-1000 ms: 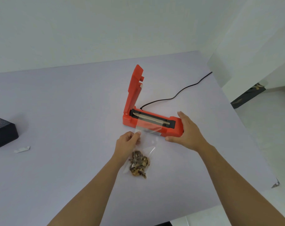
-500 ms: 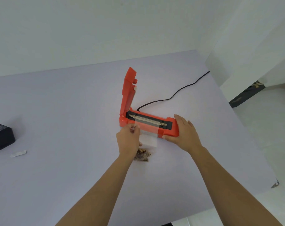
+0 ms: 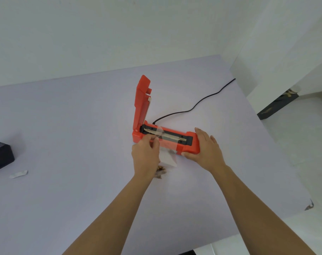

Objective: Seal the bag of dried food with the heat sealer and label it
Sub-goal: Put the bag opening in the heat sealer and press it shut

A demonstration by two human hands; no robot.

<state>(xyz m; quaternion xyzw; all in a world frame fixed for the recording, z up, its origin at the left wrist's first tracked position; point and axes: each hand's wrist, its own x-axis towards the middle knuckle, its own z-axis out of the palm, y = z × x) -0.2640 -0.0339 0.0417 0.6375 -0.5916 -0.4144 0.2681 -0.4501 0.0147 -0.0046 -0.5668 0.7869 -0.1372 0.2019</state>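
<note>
Orange heat sealer [image 3: 190, 148]: sits on the table [image 3: 83, 135] directly ahead of both hands. Its lid [image 3: 141, 105] stands upright at the end beyond the left hand [image 3: 145, 155], so the sealing strip [image 3: 172, 137] lies bare.
Bag [image 3: 168, 159]: clear, with its mouth draped over the strip just past the left fingertips. The body trails back under that hand, and the dried food [image 3: 161, 173] is bunched beside the left wrist.
Step in hand: judged to be laying the mouth across the strip before the lid comes down.
Doing it well: draw the film flat and square to the strip, free of creases. Leave a margin beyond the strip and keep the food well back by the wrist, since crumbs in the seam would likely spoil the weld.
Left hand: fingers drawn together, pinching the bag's top edge at the near side of the strip.
Right hand [image 3: 207, 150]: clasps the sealer's end opposite the lid, thumb pressed on the front wall and fingers laid over the top, steadying it.
Paper slip [image 3: 18, 174]: well out to the left of the left hand, near a black box [image 3: 0, 157]. It may be the label, but it is too small to tell.
</note>
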